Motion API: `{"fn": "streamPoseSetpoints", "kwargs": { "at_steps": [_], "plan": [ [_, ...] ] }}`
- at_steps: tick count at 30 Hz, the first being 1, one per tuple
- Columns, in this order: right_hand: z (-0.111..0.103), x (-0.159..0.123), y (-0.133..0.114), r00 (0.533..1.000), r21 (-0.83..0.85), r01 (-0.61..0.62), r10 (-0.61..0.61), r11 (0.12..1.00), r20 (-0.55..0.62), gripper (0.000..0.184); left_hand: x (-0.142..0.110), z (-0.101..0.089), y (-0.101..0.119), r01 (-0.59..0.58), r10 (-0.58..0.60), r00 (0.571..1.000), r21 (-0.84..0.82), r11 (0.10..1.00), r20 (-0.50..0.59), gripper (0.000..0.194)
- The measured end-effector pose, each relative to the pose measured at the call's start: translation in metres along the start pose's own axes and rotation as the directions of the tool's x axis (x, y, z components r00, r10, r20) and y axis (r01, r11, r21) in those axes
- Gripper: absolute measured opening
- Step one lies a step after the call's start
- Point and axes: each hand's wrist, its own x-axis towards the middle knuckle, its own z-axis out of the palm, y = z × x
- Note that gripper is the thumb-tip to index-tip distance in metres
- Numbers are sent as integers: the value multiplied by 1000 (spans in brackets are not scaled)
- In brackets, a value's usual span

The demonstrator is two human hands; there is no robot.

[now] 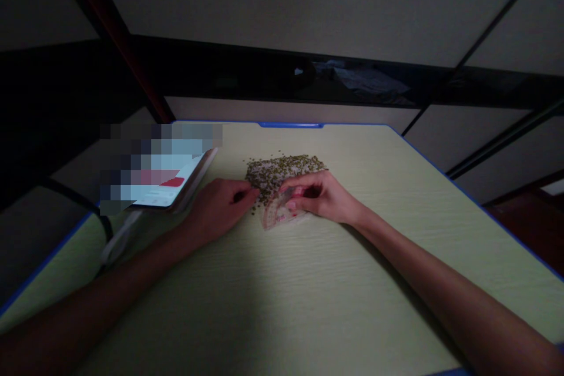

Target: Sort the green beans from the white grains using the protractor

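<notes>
A pile of small green beans mixed with white grains [286, 169] lies spread on the pale table [273, 282]. At its left edge, my left hand [220, 202] is closed, with thumb and forefinger tips close together beside the beans. What those fingers hold, if anything, cannot be made out. My right hand [332, 197] grips a thin, clear plastic piece with red markings [275, 211] between thumb and fingers. This piece rests low over the near side of the pile, and its right part is hidden by the hand.
A lit tablet [170, 191], partly blurred out, leans at the left of the table, with a pale cable [121, 238] near its lower corner. A blue edge with a blue handle [291, 125] borders the table's far side. Behind stand pale cabinet panels [282, 6].
</notes>
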Motion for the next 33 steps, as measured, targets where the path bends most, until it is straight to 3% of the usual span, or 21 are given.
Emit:
{"fn": "streamPoseSetpoints", "kwargs": {
  "at_steps": [18,33],
  "plan": [
    [9,-20,-10,967,140,-90,53,986,248,23,-2,-1,2,-13,12,1000,-15,1000,-20,35],
    [-10,-54,-25,890,18,-6,-3,1000,456,21,-1,-1,0,-14,14,1000,3,1000,-21,35]
  ]
}}
